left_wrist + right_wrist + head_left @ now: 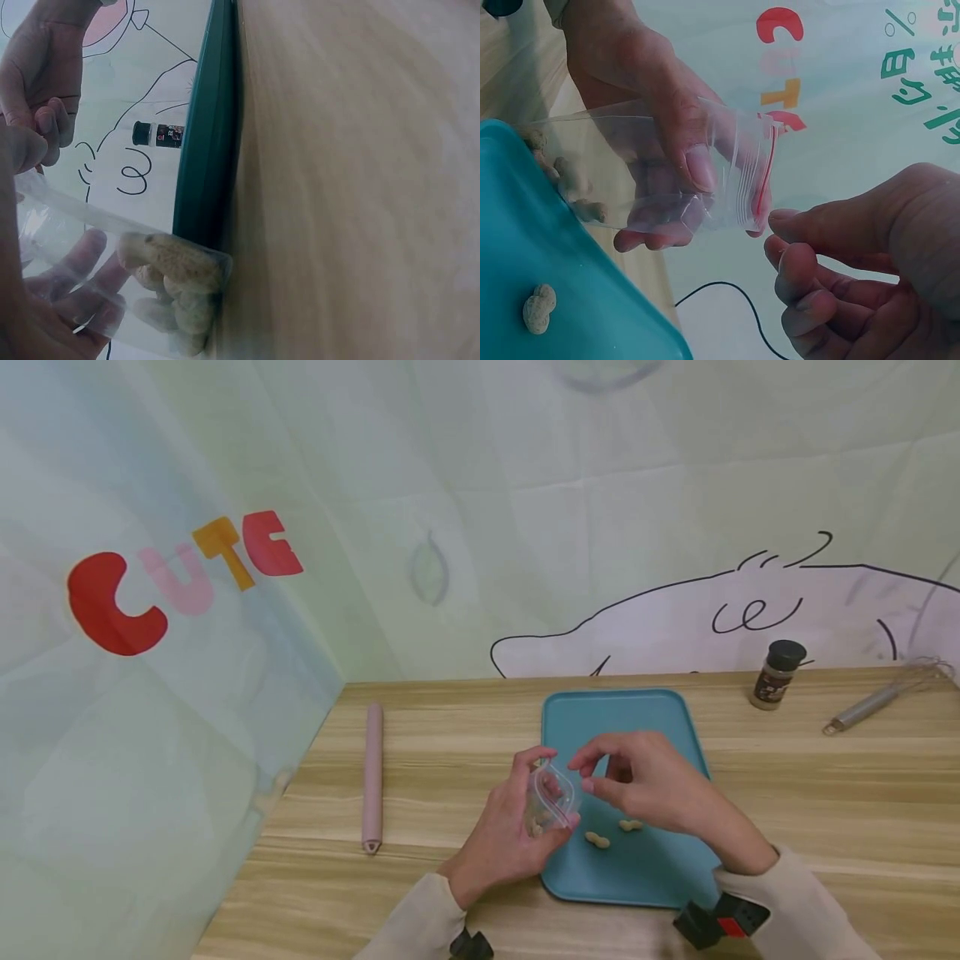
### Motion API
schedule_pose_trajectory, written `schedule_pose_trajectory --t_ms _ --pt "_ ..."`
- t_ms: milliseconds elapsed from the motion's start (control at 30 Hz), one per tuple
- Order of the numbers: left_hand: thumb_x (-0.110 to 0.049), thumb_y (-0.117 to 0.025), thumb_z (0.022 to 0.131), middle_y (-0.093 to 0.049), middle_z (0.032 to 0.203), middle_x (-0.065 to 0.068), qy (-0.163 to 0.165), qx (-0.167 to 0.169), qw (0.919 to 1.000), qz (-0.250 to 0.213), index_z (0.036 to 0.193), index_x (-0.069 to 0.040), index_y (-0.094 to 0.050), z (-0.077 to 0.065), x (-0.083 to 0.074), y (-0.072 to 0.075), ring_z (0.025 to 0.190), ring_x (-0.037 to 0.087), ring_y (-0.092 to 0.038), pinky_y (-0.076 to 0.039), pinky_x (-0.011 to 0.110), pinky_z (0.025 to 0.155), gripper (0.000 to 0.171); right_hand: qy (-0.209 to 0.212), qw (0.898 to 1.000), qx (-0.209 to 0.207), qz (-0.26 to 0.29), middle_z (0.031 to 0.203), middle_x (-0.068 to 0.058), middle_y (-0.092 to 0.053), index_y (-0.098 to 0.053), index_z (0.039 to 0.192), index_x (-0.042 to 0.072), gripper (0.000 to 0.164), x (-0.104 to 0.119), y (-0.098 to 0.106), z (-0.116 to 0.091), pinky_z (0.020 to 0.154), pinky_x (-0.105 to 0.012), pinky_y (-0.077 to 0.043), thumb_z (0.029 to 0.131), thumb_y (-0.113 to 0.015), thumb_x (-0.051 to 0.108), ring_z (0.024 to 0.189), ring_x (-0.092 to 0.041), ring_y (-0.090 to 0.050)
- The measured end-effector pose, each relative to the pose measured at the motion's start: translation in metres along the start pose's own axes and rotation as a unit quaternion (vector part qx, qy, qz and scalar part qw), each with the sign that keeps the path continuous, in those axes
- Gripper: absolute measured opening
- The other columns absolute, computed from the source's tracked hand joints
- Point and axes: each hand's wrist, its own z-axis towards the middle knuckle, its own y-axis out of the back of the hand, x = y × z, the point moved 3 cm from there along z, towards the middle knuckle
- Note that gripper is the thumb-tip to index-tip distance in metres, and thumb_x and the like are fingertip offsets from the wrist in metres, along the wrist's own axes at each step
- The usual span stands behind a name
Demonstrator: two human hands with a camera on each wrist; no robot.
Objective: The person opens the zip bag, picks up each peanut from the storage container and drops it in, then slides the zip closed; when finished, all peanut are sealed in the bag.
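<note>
My left hand (504, 831) holds a clear zip-lock bag (551, 797) at the tray's left edge, thumb on one side and fingers on the other. In the head view the bag's mouth gapes. Several peanuts (180, 281) lie in its bottom. Close by the mouth is my right hand (648, 781), its fingers bent and a small gap between thumb and index fingertips; I see nothing between them. On the blue tray (618, 714) lie two unshelled peanuts, a left peanut (597, 840) and a right peanut (631, 825).
A pink rolling pin (372, 777) lies on the wooden table (315, 810) to the left. At the back right stand a black-capped seasoning jar (772, 681) and a whisk (866, 706). A printed cloth (450, 527) hangs behind the table.
</note>
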Motion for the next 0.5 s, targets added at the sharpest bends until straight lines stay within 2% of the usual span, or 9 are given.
schedule_pose_trajectory --t_ms 333,500 --pt "-0.027 -0.077 0.095 -0.069 0.116 0.001 0.005 0.003 1.0 0.007 0.155 -0.026 -0.031 0.0003 -0.0008 -0.0004 0.103 0.01 -0.067 -0.057 0.033 0.095 0.075 0.007 1.0 -0.011 0.008 0.089 0.004 -0.076 -0.079 0.11 0.013 0.015 -0.0026 0.0043 -0.0004 0.057 -0.025 -0.048 0.096 -0.078 0.01 0.064 -0.002 -0.058" --pt "-0.026 -0.077 0.094 -0.068 0.116 -0.001 0.012 0.003 0.9999 0.004 0.154 -0.028 -0.032 0.0006 -0.0013 -0.0004 0.102 0.01 -0.066 -0.057 0.032 0.095 0.076 0.012 1.0 0.012 -0.001 0.093 0.004 -0.077 -0.08 0.109 0.013 0.015 -0.0083 0.0052 0.0006 0.057 -0.024 -0.047 0.094 -0.08 0.011 0.064 -0.002 -0.056"
